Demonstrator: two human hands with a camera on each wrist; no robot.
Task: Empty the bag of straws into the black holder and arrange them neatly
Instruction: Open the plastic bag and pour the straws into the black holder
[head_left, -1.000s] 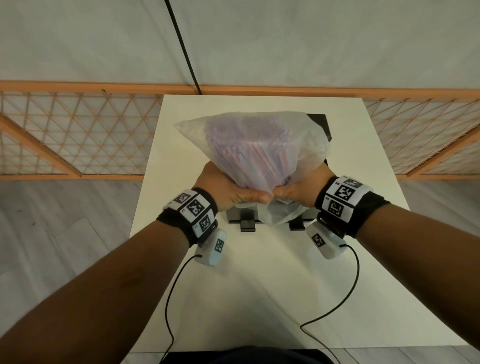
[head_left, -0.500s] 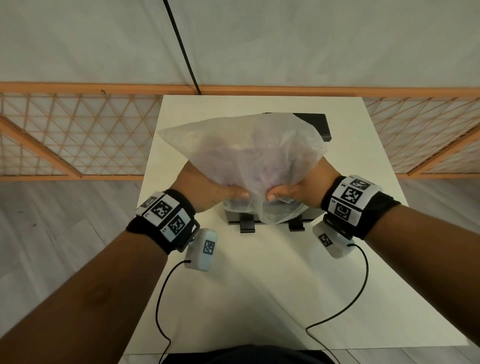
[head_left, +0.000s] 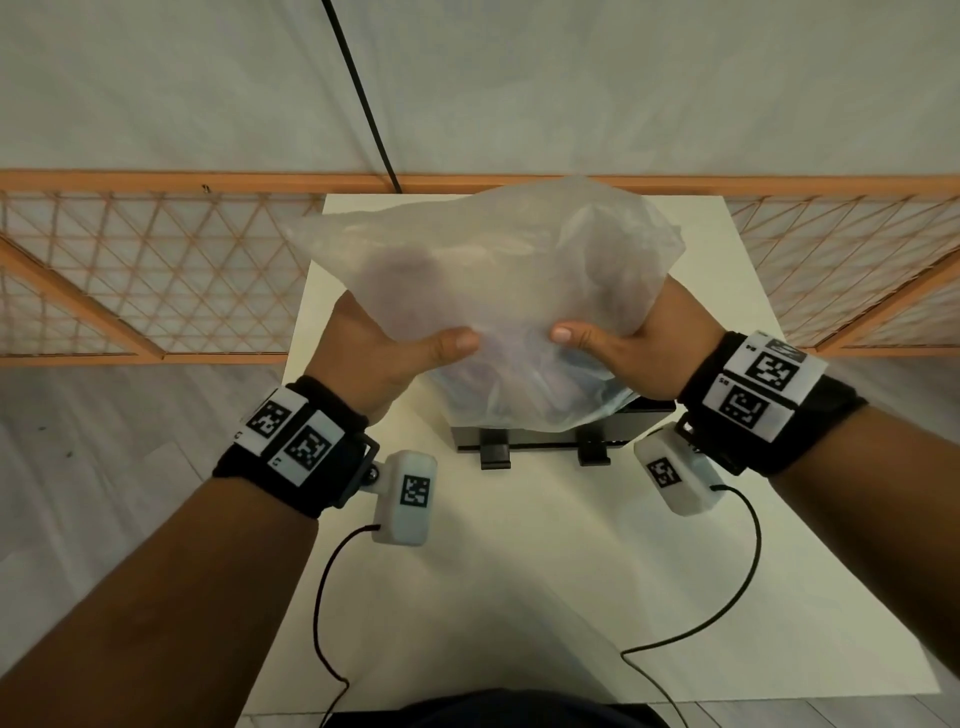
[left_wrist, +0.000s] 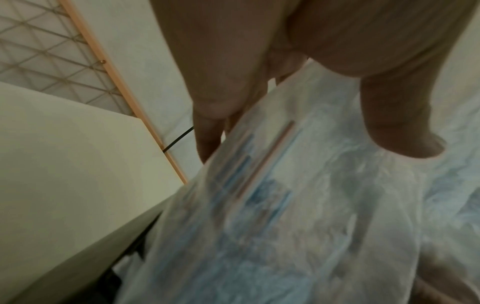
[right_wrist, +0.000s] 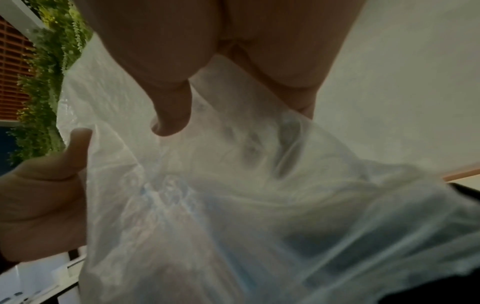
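Observation:
A cloudy clear plastic bag (head_left: 488, 291) hangs upended between both hands, its mouth down over the black holder (head_left: 540, 441), which is mostly hidden behind it. My left hand (head_left: 395, 358) grips the bag's left side, thumb on the near face. My right hand (head_left: 618, 353) grips the right side the same way. Blurred striped straws (left_wrist: 262, 168) show through the plastic in the left wrist view. In the right wrist view the bag (right_wrist: 233, 195) fills the frame and only faint blue marks show inside.
The holder stands on a white table (head_left: 519, 597) with two black feet at its near edge. An orange lattice fence (head_left: 130, 260) runs behind the table, and a black cable (head_left: 363, 98) crosses the wall. Wrist-camera cables trail over the table's near half.
Both hands have lifted and spread apart with the bag. The packed bundle of straws seen in the bag a second ago no longer shows; the bag looks slack and hazy.

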